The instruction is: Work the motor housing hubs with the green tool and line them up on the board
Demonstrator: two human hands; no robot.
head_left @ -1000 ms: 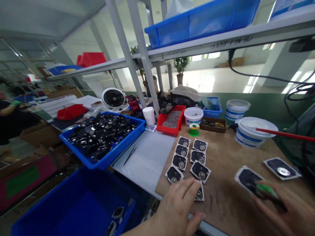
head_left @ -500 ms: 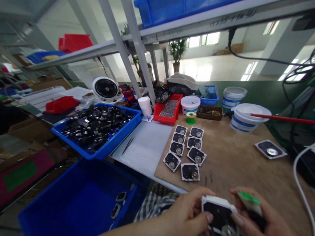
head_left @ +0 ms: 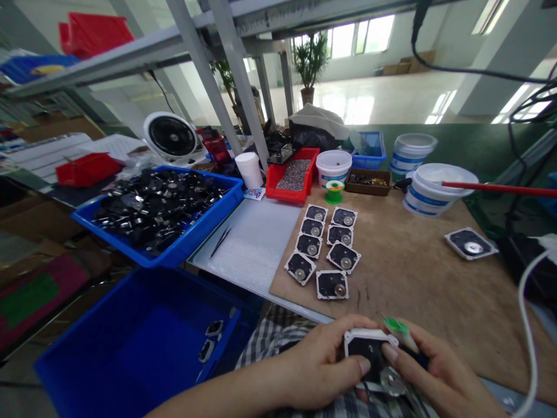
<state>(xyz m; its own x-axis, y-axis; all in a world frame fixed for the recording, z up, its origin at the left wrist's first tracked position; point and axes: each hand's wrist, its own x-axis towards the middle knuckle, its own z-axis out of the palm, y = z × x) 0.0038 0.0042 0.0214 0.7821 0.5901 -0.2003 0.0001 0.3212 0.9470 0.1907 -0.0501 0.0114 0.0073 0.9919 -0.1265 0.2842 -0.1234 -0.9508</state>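
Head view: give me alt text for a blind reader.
Two hands hold a white-rimmed dark part; the right hand also grips a green-topped object. Eight similar parts lie in two rough columns on a brown board, a ninth apart at right; a blue bin of dark pieces stands left.

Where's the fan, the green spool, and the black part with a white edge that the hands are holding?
Fan (head_left: 173, 136): head view, on its dark round front.
Green spool (head_left: 334, 193): head view, on its middle.
Held black part (head_left: 369, 350): head view, on its dark face.
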